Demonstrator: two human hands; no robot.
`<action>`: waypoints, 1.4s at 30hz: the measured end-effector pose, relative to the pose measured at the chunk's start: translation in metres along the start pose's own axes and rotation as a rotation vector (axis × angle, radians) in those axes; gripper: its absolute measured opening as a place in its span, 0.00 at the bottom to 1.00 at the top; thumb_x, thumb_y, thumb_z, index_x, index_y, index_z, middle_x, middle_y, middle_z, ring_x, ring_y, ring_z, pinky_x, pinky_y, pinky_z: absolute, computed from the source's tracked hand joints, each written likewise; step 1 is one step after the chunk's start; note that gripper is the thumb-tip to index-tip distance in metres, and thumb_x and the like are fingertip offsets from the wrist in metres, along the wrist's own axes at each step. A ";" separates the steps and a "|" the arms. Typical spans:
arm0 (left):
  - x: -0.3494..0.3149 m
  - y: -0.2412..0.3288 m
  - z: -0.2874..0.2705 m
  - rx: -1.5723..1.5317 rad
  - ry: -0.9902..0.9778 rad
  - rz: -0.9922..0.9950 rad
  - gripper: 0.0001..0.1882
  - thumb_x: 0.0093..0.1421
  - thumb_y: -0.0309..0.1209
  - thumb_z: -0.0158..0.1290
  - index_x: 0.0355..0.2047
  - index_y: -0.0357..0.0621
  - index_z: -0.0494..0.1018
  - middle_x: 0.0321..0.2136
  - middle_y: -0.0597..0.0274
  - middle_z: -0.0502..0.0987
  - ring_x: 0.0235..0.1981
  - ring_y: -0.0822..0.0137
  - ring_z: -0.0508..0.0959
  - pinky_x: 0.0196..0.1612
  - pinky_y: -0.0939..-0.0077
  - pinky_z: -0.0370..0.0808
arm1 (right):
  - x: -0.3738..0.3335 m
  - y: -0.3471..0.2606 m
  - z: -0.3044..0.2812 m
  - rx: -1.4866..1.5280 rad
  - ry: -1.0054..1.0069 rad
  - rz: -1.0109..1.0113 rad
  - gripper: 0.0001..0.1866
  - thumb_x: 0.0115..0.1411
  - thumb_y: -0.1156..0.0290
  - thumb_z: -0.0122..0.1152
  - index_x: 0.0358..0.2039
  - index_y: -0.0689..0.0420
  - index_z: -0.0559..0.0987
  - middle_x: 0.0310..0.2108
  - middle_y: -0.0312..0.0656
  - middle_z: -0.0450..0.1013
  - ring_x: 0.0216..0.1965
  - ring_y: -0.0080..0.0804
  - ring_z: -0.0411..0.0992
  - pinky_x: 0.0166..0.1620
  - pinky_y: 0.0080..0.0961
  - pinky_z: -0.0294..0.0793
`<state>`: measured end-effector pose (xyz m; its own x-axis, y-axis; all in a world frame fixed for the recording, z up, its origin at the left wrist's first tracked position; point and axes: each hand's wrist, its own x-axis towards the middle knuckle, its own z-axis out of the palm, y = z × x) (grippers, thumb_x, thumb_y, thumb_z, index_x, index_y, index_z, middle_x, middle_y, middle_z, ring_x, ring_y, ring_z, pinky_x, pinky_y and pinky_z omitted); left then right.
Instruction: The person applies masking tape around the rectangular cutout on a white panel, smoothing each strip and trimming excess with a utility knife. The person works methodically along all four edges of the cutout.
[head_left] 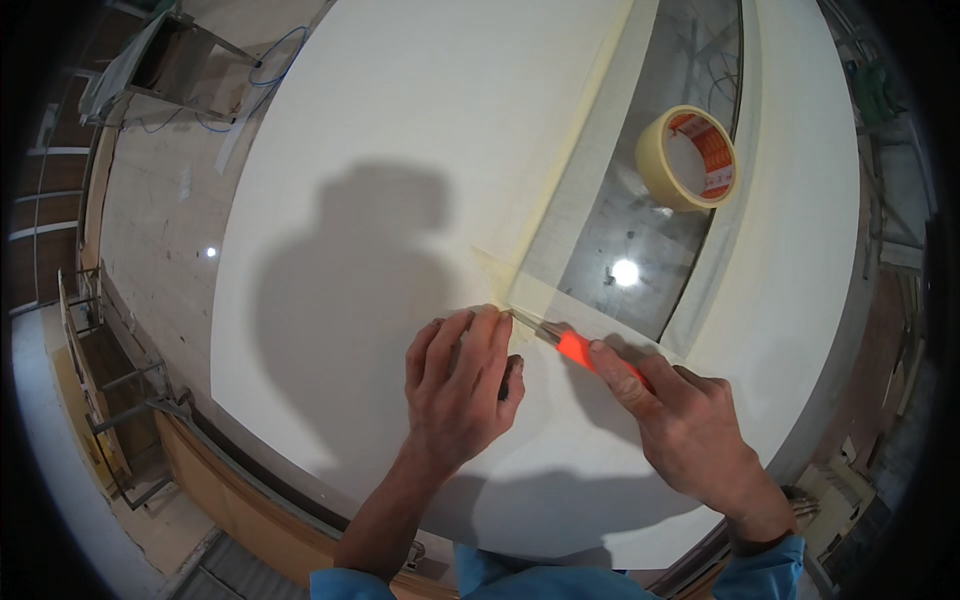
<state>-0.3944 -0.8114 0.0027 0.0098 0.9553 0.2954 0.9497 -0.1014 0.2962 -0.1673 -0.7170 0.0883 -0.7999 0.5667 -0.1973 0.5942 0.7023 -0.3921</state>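
A large white panel lies before me with a rectangular glass opening in it, edged by strips of cream masking tape. In my right hand is an orange utility knife, its blade pointing left. The blade tip reaches the taped near-left corner of the opening. Right beside that tip, my left hand rests its slightly bent fingertips on the panel and tape, thumb apart from the index finger. A loose-looking tape end sticks out past the corner.
A roll of masking tape with a red inner core rests on the glass. Off to the left, a metal-framed stand and a blue cord are on the floor. Brown boards stand low at the near left.
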 end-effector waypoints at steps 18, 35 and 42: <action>0.000 0.001 0.003 0.018 0.011 0.003 0.25 0.54 0.29 0.65 0.53 0.38 0.79 0.56 0.57 0.78 0.56 0.56 0.76 0.61 0.55 0.71 | -0.032 0.014 -0.003 -0.037 0.000 0.016 0.46 0.53 0.79 0.63 0.75 0.49 0.65 0.51 0.46 0.78 0.19 0.29 0.70 0.21 0.28 0.77; 0.000 0.005 0.001 0.083 0.004 0.000 0.21 0.61 0.33 0.58 0.52 0.35 0.81 0.55 0.54 0.78 0.57 0.54 0.76 0.62 0.53 0.71 | -0.072 0.029 -0.006 -0.068 -0.026 0.048 0.48 0.52 0.77 0.63 0.76 0.47 0.63 0.28 0.38 0.66 0.18 0.27 0.66 0.18 0.28 0.70; -0.001 0.006 0.000 0.094 -0.025 0.000 0.21 0.64 0.34 0.56 0.53 0.35 0.81 0.56 0.53 0.78 0.57 0.53 0.76 0.62 0.52 0.71 | -0.084 0.032 -0.010 -0.066 -0.044 0.063 0.49 0.53 0.77 0.63 0.77 0.47 0.62 0.28 0.38 0.67 0.19 0.27 0.67 0.19 0.28 0.70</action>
<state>-0.3889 -0.8134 0.0038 0.0161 0.9620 0.2725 0.9750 -0.0755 0.2091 -0.0802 -0.7379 0.1016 -0.7626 0.5924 -0.2600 0.6469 0.6934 -0.3175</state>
